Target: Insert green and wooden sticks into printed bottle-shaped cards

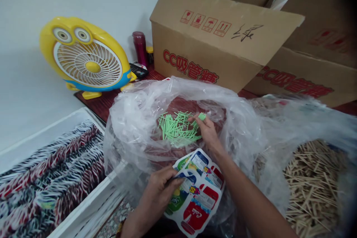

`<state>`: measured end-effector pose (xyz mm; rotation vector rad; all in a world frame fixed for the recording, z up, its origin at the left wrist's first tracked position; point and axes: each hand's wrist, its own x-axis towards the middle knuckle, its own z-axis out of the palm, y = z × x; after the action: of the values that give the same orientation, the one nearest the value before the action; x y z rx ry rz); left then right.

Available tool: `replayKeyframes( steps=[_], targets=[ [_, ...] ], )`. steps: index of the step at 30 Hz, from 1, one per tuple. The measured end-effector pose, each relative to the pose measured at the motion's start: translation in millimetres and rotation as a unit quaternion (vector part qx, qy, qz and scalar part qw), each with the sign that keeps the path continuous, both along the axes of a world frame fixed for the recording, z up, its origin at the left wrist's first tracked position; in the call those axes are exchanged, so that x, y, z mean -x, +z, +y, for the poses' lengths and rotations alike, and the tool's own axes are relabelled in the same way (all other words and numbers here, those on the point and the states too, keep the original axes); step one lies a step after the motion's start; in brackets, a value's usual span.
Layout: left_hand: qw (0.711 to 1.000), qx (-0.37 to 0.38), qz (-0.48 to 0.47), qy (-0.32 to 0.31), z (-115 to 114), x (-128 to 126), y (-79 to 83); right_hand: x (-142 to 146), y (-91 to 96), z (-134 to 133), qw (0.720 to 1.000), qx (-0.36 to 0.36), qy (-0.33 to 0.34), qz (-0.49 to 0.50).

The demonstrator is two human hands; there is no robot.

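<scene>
Head view: your right hand [208, 132] is closing its fingertips around a small bunch of green sticks [202, 116], their ends gathered, probably so that the thin pieces don't scatter. It is hovering over the loose green pile [178, 126], which is lying in the mouth of a clear plastic bag [131, 113]; the bag's sides are slumping outward in a ring, which seems to be leaving your wrist room to reach in. Your left hand [158, 189] is pinching the printed cards [199, 208] by their left edge, thumb on top, so their pictures are facing up toward you; how many cards are overlapping, you cannot tell from here. They are resting in your grip just below the bag's opening, near the green sticks, perhaps to spare you a long reach. Farther right, a second bag [301, 119] is holding brown sticks [312, 189]. On your left, a white tray [86, 200] is keeping thin striped pieces [55, 178] standing in tight rows. Beyond, a yellow fan [92, 67] is facing your workspace, and an open cardboard box [178, 50] is sitting behind the first bag.
</scene>
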<state>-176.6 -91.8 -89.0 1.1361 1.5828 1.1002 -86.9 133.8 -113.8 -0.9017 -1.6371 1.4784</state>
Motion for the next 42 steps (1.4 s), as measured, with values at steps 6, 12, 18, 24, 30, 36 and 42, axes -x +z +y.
replayKeyframes(
  steps=[6, 12, 18, 24, 30, 36, 42],
  targets=[
    [0.998, 0.029, -0.048, 0.026, 6, 8, 6.9, -7, 38.2, -18, 0.948, 0.216, -0.003, 0.232],
    [0.998, 0.021, -0.064, 0.021, 17, 9, 7.0, -22, 60.5, -64, 0.917, 0.280, 0.035, 0.283],
    [0.999, 0.002, -0.031, -0.015, 20, 6, 11.4, -33, 72.4, -97, 0.914, 0.308, 0.028, 0.263],
    [0.997, 0.011, -0.079, -0.008, 22, -3, 17.7, -46, 69.1, -113, 0.916, 0.323, 0.008, 0.236],
    [0.991, 0.039, -0.128, -0.001, 24, -6, 16.3, -58, 66.6, -115, 0.926, 0.317, 0.058, 0.198],
    [0.980, 0.063, -0.190, -0.010, 28, -6, 18.5, -59, 73.5, -111, 0.918, 0.342, 0.126, 0.157],
    [0.980, 0.062, -0.188, -0.010, 31, -4, 14.2, -55, 72.5, -103, 0.929, 0.311, 0.103, 0.173]
  ],
)
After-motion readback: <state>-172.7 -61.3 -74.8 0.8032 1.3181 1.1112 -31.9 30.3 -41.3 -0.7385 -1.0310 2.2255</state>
